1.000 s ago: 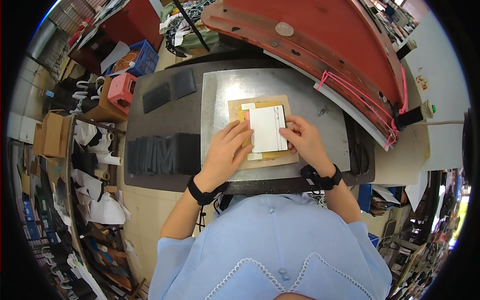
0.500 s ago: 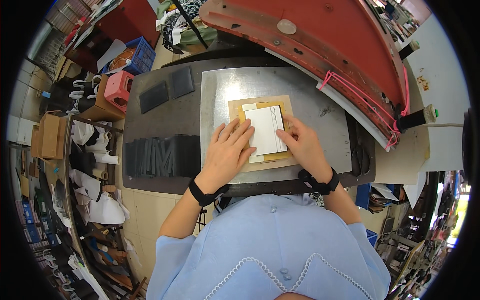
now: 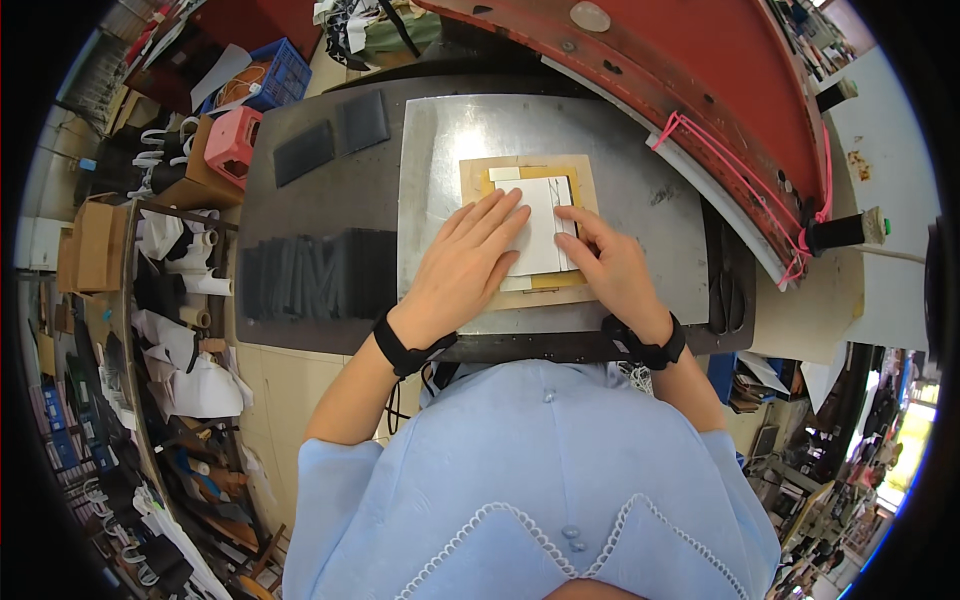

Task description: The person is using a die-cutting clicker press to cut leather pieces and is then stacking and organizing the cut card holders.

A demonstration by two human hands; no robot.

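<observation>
A white rectangular panel (image 3: pixel 538 225) with dark lines along its right side lies on a yellow board (image 3: pixel 545 281) with pale strips. Under them is a larger tan board (image 3: pixel 583 190), resting on a shiny metal plate (image 3: pixel 650 240). My left hand (image 3: pixel 465 250) lies flat across the left part of the white panel, fingers stretched out. At the panel's right edge, the thumb and index fingertip of my right hand (image 3: pixel 615 265) touch its surface, a little apart. The other right fingers are bent and partly hidden.
Overlapping black pieces (image 3: pixel 320 275) lie left of the plate, two dark rectangles (image 3: pixel 304 153) behind them. A red machine (image 3: pixel 690 80) with pink cord (image 3: pixel 740 170) overhangs the right rear. Scissors (image 3: pixel 725 300) lie at the right. A pink stool (image 3: pixel 233 145) and blue crate (image 3: pixel 283 75) stand left.
The whole view has shifted, so the table sits higher. My left hand has slid further over the white panel, and my right index finger has come onto its right edge.
</observation>
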